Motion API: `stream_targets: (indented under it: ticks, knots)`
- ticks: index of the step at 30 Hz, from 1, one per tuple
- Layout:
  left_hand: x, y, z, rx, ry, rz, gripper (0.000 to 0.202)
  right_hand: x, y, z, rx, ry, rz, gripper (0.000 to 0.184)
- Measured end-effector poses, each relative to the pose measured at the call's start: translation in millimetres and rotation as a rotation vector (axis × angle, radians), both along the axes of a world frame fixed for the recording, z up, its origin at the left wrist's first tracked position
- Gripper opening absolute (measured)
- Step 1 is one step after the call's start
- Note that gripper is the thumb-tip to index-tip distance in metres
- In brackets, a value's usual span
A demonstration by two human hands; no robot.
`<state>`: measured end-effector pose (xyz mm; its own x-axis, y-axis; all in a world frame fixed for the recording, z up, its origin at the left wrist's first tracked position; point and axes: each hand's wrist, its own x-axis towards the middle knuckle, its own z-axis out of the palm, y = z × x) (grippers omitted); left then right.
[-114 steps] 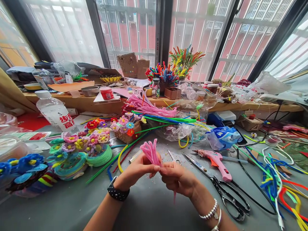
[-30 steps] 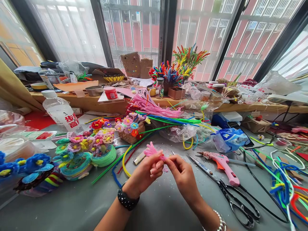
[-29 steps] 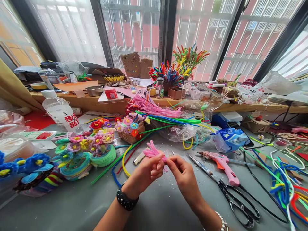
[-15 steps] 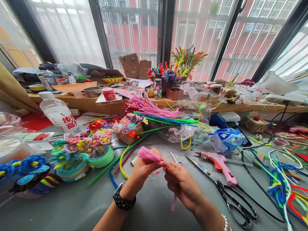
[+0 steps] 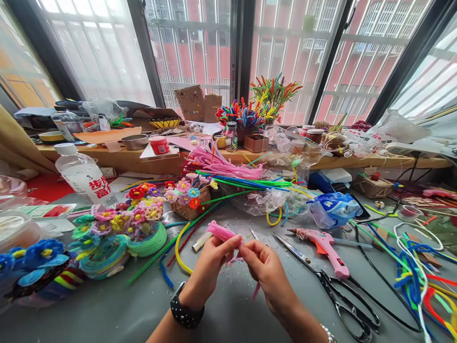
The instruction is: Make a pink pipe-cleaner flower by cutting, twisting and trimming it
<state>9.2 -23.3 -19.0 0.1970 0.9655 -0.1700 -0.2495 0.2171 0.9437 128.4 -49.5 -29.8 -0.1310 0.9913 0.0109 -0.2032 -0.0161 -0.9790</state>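
My left hand [image 5: 211, 261] pinches a small bundle of pink pipe cleaners [image 5: 219, 232] whose fuzzy ends point up and to the left. My right hand [image 5: 263, 266] meets it from the right, fingers closed on the bundle's base, with a loose pink pipe-cleaner end [image 5: 255, 290] hanging below the palm. Both hands hover just above the grey table [image 5: 107, 309]. A black watch is on my left wrist, a bracelet on the right.
Large black scissors [image 5: 339, 297] and a pink glue gun [image 5: 323, 244] lie right of my hands. Small scissors [image 5: 254, 235] sit just behind them. Pipe-cleaner flower baskets [image 5: 117, 233] stand left, a water bottle [image 5: 84, 174] behind them, tangled cables [image 5: 414, 271] at right.
The pink bundle has folded together and tilted further left. My right hand has come lower and closed on its base, and a pink end now hangs beneath it.
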Motion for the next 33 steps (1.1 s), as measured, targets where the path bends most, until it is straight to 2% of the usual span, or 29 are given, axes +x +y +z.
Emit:
stream_targets:
  ticks: [3,7,11,13,16,19,21,25,29,33]
  knots:
    - [0.8,0.7,0.5,-0.026,0.026,0.01,0.031,0.1,-1.3,-2.0,0.087,-0.129,-0.038,0.027]
    - [2.8,1.3,-3.3,-0.044,0.011,0.016,0.032,-2.5,-4.1,-6.1,0.205,-0.331,-0.165,0.024]
    - [4.8,0.5,-5.5,-0.028,-0.054,0.023,0.027,-3.6,-3.6,-7.3,0.237,-0.354,-0.201,0.023]
    - [4.0,1.8,-3.2,0.02,-0.106,0.013,0.022,-2.3,-2.2,-6.8,0.22,-0.285,-0.12,0.025]
    - [-1.6,7.7,3.7,0.114,-0.102,0.007,0.023,0.3,0.3,-8.3,0.169,-0.174,0.127,0.03]
    - [-9.4,14.2,10.2,0.157,-0.074,-0.048,0.025,2.7,4.4,-13.7,0.129,-0.188,0.324,0.038]
    - [-12.7,15.7,12.2,0.139,0.023,-0.139,0.026,5.3,8.4,-17.3,0.117,-0.193,0.273,0.043]
    - [-11.8,12.3,9.3,0.12,0.264,-0.317,0.03,14.2,16.3,-15.5,0.102,-0.086,0.001,0.039]
    - [-7.1,8.4,1.2,0.113,0.375,-0.527,0.034,20.8,17.7,-6.4,0.055,-0.034,-0.018,0.032]
    - [-3.7,7.2,-4.7,0.153,0.402,-0.557,0.039,18.5,16.6,-5.5,0.012,0.026,-0.067,0.03]
